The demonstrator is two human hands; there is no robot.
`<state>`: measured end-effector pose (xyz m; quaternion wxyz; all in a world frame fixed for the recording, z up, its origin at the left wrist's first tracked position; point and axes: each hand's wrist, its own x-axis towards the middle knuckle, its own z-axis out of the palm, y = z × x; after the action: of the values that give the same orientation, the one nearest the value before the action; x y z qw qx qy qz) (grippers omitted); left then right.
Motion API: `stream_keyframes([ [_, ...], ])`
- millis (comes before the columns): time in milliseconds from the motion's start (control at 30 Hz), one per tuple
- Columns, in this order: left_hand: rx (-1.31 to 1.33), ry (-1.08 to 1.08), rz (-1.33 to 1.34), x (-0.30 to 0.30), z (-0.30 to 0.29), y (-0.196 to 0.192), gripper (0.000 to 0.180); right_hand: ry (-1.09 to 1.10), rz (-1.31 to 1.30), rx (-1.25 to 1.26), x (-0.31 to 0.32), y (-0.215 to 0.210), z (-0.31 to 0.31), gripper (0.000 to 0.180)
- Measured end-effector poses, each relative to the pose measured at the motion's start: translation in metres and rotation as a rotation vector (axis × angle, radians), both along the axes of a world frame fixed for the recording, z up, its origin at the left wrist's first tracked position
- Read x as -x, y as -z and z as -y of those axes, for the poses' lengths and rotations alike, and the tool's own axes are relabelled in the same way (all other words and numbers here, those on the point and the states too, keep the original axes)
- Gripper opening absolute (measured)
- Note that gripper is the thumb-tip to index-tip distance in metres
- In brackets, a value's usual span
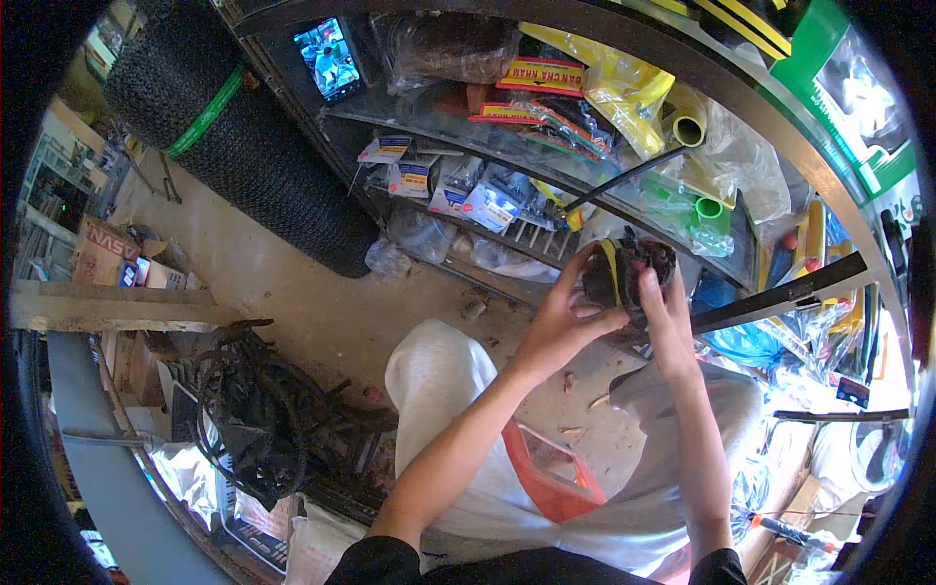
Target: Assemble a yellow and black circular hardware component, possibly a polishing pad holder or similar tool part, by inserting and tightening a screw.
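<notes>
Above the knees, left hand (pixel 564 317) & right hand (pixel 665 310) both grasp a dark bundle (pixel 629 271) w/ yellow band.

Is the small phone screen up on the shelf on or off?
On: the small phone screen glows with a bright, colourful picture against the dark shelf frame.

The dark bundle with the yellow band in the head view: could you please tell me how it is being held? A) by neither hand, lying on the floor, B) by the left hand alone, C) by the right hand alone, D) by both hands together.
D: the left hand and the right hand both grip the dark bundle, one on each side, raised in front of the cluttered shelf.
</notes>
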<state>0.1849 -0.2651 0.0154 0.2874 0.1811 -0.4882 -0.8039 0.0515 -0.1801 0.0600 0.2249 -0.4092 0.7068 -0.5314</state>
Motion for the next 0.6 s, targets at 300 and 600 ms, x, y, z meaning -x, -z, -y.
stream_keyframes([
  [300,0.703,-0.04,0.112,-0.008,0.003,0.001,0.109,0.218,0.295,0.023,0.011,0.009,0.008,0.04],
  [600,0.15,-0.028,0.001,-0.003,0.0,0.003,0.108,0.079,0.002,0.123,0.004,0.008,0.003,0.034],
])
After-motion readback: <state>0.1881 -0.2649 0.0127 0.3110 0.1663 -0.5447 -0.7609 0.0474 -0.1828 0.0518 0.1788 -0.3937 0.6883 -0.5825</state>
